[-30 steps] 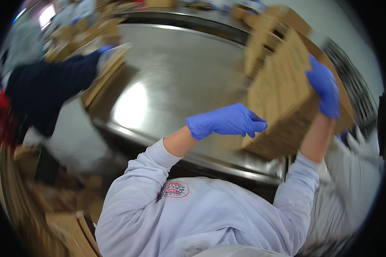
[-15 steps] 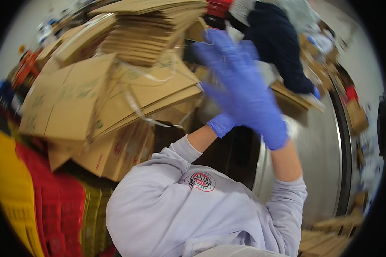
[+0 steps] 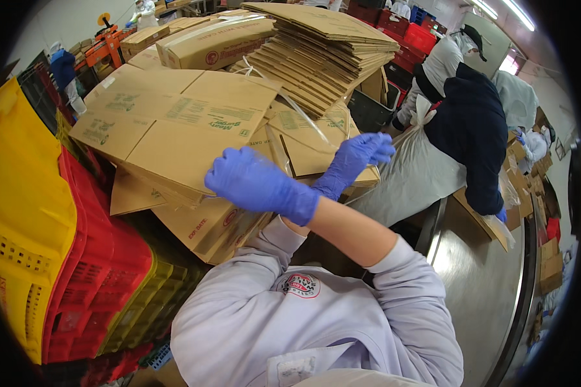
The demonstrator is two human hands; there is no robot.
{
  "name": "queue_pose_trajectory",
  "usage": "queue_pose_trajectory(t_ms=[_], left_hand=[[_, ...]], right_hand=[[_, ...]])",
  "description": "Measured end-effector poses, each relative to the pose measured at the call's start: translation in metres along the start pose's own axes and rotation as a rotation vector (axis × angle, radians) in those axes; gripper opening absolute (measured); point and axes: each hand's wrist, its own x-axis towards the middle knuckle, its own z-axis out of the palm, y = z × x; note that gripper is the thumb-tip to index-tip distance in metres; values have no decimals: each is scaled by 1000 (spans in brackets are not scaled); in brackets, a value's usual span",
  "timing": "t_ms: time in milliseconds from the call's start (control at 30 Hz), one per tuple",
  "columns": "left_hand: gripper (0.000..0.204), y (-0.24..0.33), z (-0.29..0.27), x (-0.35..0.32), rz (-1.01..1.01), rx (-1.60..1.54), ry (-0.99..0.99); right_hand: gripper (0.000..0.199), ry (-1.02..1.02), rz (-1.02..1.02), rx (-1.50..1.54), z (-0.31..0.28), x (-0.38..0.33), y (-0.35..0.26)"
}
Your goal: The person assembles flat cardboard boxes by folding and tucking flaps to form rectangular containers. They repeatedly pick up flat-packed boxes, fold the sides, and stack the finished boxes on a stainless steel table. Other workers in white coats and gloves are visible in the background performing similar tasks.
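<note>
Head view: both gloved hands (blue) reach forward, left hand (image 3: 255, 184) and right hand (image 3: 355, 158) spread above flattened cartons (image 3: 174, 129).

left hand (image 3: 354, 162) fingertips: motion-blurred | right hand (image 3: 255, 185) palm: turned away; grip unclear | flattened cartons (image 3: 174, 138) lower edges: hidden

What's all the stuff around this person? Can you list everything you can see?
flattened cardboard boxes: many, brown, heaped ahead and to the left
bundled flat cardboard stack: one, brown, on top of the heap
plastic strap: one, clear, hanging off the bundle
plastic crates: several, yellow and red, stacked at the left
steel table: one, shiny grey, at the right
co-workers: several, dark and grey tops, along the table
left hand: blue glove, against the boxes
right hand: blue glove, fingers open, reaching the heap
</note>
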Motion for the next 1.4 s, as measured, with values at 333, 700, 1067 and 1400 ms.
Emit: queue_pose_trajectory(t_ms=[333,700,1067,1400], left_hand=[[94,4,27,17,483,-1131,54],[27,-11,125,8,483,-276,80],[34,-35,233,-26,67,-593,-1068],[30,-32,287,47,1063,110,-1201]], right_hand=[[10,1186,722,305,-150,-106,143],[30,1574,1624,233,-93,-413,-36],[97,275,1573,-540,-173,-436,-99],[66,438,1539,-768,-180,-444,-139]])
